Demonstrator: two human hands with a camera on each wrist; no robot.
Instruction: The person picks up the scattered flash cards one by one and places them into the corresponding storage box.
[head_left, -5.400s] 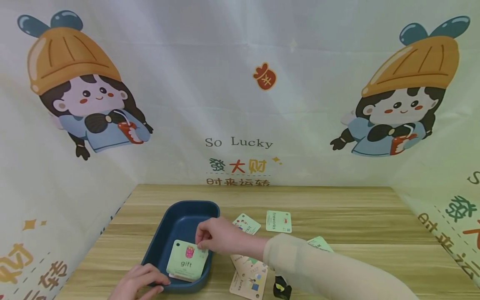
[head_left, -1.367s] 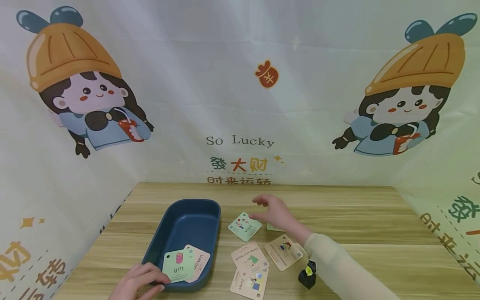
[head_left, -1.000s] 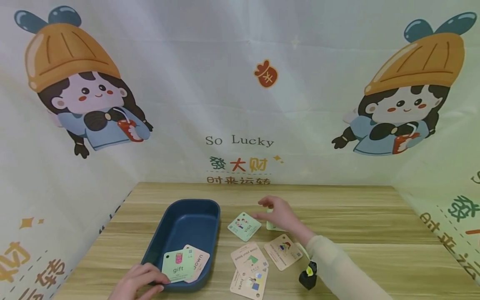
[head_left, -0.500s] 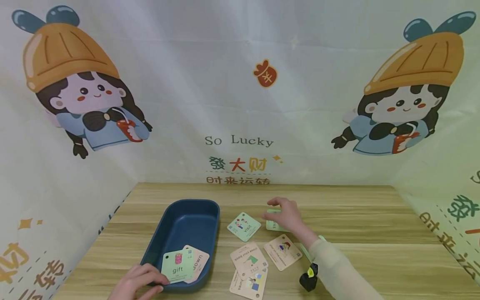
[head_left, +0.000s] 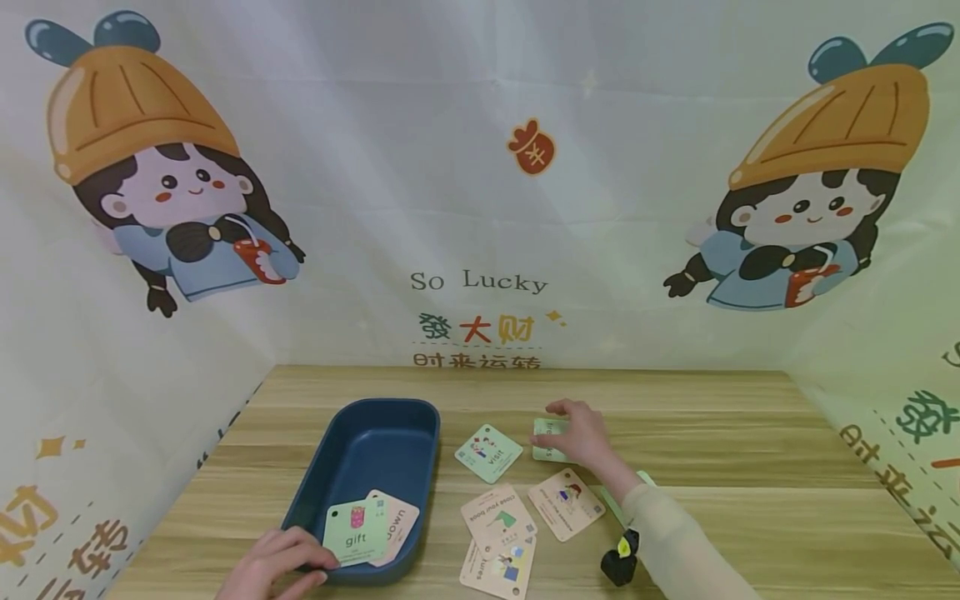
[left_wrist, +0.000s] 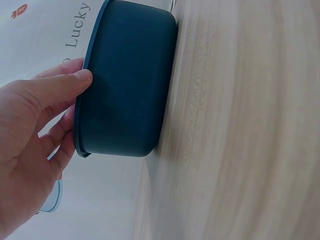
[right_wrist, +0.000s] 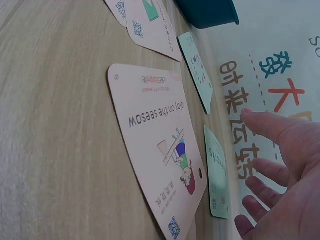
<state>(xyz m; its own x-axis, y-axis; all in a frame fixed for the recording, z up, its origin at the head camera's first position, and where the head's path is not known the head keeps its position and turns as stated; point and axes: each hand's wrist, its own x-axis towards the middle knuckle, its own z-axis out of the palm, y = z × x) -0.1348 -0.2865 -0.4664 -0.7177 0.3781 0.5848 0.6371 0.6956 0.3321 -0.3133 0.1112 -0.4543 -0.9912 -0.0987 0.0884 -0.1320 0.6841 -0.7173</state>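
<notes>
At the near left, my left hand (head_left: 273, 565) pinches the front rim of a dark blue plastic bin (head_left: 431, 467). In the left wrist view the thumb (left_wrist: 82, 75) lies on the bin's outer wall and the fingers go over the rim. Inside the bin a green "gift" card (head_left: 356, 533) overlaps a pinkish "down" card (head_left: 399, 525). My right hand (head_left: 585, 437) is over the green "fireworks" card (head_left: 543, 450), partly covering it. In the right wrist view its fingers are spread and hold nothing, with the "fireworks" card (right_wrist: 216, 175) just beside them.
Left of the right hand lies a green "visit" card (head_left: 489, 454). Nearer are the seesaw card (head_left: 566, 504), the "close your book" card (head_left: 498, 518) and another pinkish card (head_left: 498, 571). A green card (head_left: 611, 504) and a small black object (head_left: 618, 562) lie by the right sleeve.
My right hand has left the bin and its cards, gone right past the "visit" card and come over the "fireworks" card. The "down" card shows beside "gift" now. My left hand stays put.
</notes>
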